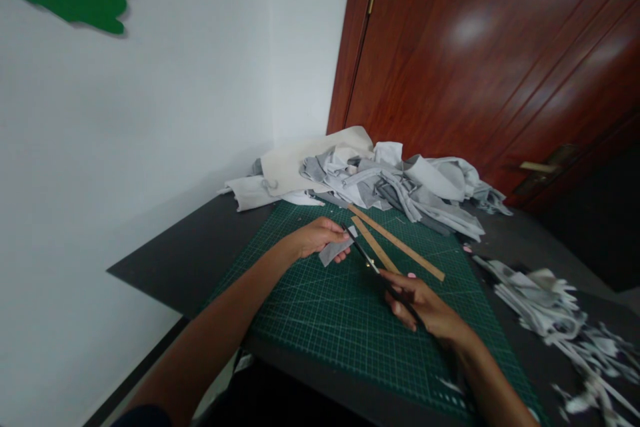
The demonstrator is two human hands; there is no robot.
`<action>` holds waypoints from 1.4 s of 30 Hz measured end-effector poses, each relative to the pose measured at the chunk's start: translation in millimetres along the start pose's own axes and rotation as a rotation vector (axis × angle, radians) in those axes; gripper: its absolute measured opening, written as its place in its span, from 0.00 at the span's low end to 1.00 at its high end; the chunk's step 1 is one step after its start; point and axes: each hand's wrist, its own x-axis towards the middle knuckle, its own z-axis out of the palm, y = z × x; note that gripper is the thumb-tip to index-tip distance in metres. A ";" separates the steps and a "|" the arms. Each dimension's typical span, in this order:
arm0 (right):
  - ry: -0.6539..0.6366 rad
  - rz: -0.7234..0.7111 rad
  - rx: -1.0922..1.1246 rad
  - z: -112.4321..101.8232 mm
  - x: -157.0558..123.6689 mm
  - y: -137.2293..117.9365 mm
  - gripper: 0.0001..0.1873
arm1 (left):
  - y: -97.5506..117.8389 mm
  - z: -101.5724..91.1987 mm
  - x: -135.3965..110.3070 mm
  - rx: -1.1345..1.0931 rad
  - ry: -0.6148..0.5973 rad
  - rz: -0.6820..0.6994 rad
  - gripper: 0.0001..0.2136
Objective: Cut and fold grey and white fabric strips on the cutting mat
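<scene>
My left hand [321, 237] pinches a small grey piece of fabric [332, 251] above the cutting mat. In my right hand [417, 303] is a pair of scissors [369, 262] with black handles, its fingers wrapped round them. The scissor blades point up and left, and their tips reach the fabric's edge beside my left fingertips. I cannot tell how far apart the blades are. Beneath both hands lies the green gridded cutting mat [320, 320]. Two wooden rulers [400, 245] rest on it just beyond the scissors.
A heap of grey, white and cream fabric [360, 173] lies along the mat's far side. More scraps [543, 303] are piled on the dark table [200, 260] at the right. A white wall [175, 93] borders the left, and a brown wooden door [450, 53] stands behind.
</scene>
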 end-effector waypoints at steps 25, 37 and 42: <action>0.426 0.020 -0.001 -1.7 6.8 8.3 0.40 | -2.2 28.5 7.9 -0.356 0.264 0.240 0.07; 0.768 0.135 -0.898 -33.8 -0.2 14.1 0.26 | -7.3 44.4 10.2 -0.571 0.329 0.250 0.08; 0.824 0.196 -1.184 -60.6 -13.6 23.9 0.19 | -10.8 47.2 12.0 -0.595 0.276 0.279 0.09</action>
